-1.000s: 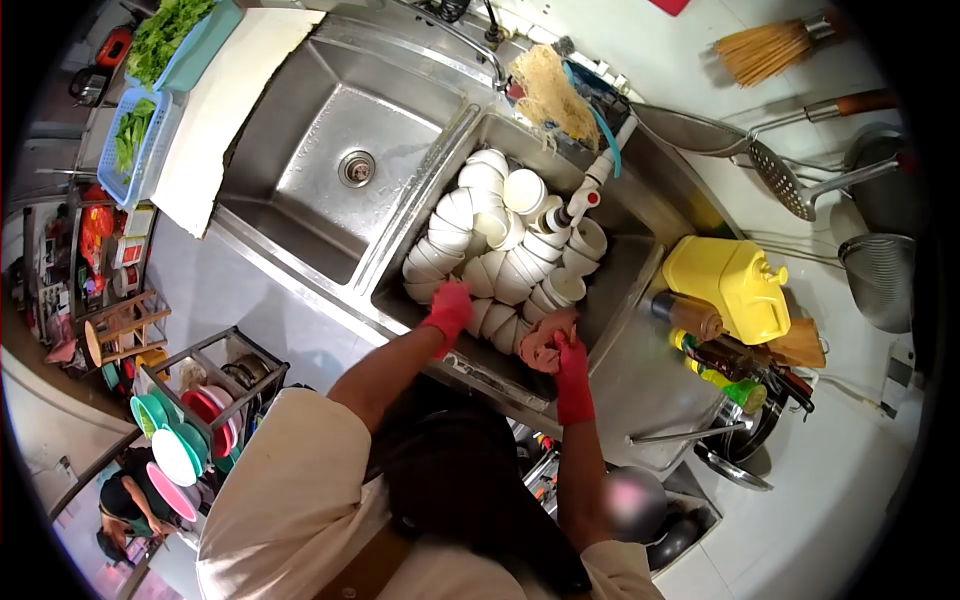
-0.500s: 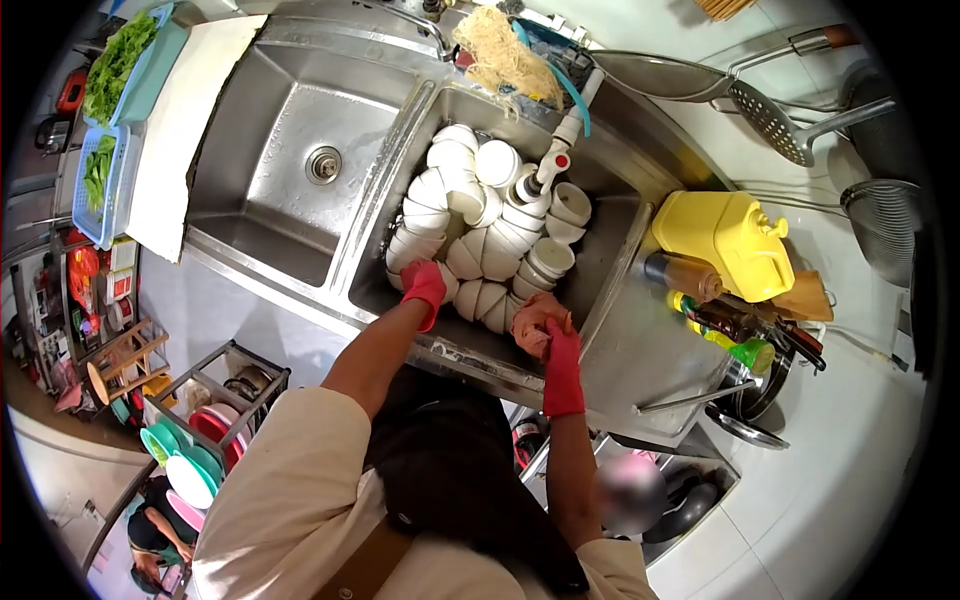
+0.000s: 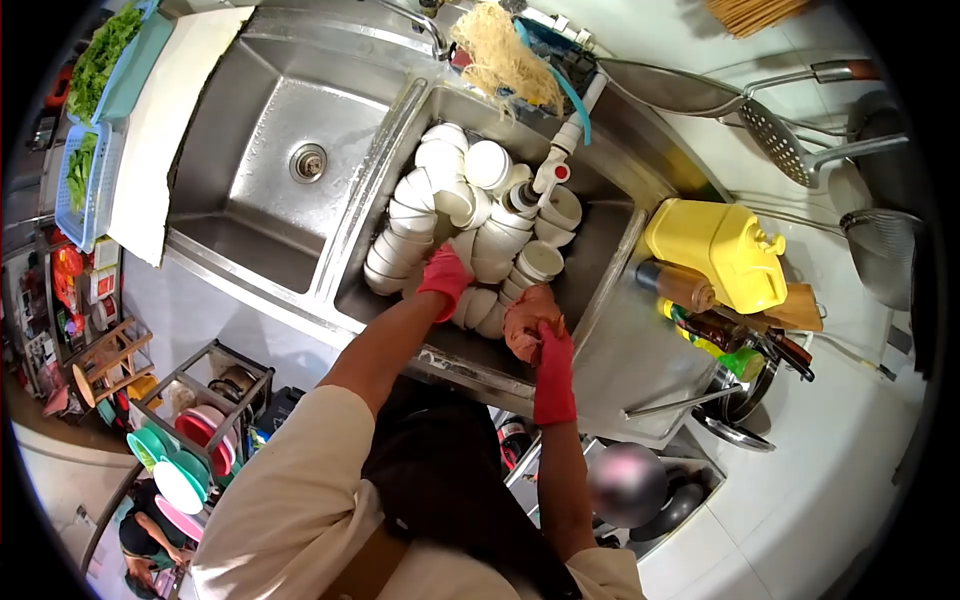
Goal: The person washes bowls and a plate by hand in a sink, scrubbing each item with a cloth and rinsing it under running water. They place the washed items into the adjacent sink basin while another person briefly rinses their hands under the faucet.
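Note:
Many white bowls [image 3: 410, 205] lie stacked in curved rows in the right sink basin. My left hand [image 3: 446, 279], in a pink-red rubber glove, reaches in among the lower rows of bowls; what its fingers grip, if anything, is hidden. My right hand [image 3: 554, 368], gloved the same way, is closed on a crumpled orange-brown cloth [image 3: 527, 322] at the basin's near right, beside the bowls. A white pipe with a red-marked valve [image 3: 553, 174] hangs over the bowls.
The left basin [image 3: 250, 190] has a drain. A yellow jug [image 3: 715, 250] and bottles [image 3: 680, 285] stand right of the sink. Strainers and a skimmer [image 3: 775, 140] hang at the upper right. Leafy greens [image 3: 103, 65] sit in baskets at upper left. A person [image 3: 150, 530] is at lower left.
My left hand has moved right and slightly up, from the left row towards the middle of the bowls. My right hand keeps the cloth. The whole view has shifted slightly.

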The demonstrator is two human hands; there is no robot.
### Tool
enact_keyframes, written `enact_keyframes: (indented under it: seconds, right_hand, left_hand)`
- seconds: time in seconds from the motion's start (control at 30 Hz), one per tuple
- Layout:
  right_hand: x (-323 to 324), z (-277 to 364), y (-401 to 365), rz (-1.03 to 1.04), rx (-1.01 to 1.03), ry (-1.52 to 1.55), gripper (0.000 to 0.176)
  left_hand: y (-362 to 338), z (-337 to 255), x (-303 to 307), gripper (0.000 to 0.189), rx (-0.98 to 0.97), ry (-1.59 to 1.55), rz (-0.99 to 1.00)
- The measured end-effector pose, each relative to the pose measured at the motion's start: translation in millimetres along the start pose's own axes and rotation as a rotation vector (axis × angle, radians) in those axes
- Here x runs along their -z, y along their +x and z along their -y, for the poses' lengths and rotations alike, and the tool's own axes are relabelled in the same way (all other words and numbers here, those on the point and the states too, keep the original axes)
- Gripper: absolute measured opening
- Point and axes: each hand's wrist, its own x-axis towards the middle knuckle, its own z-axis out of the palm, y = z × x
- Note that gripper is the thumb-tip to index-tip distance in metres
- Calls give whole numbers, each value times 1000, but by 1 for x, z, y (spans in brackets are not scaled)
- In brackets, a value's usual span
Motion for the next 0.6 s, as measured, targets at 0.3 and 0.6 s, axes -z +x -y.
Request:
enact_keyframes:
  seconds: [0.3,0.6]
  right_hand:
    - [8,-23,-5,-76,-42,46,24]
    - [-3,-8,-12,-20,24,2,17]
  left_hand:
    - [24,15,-17,101,-62,-90,-137]
    - [54,34,-53,86,-154,-315,-203]
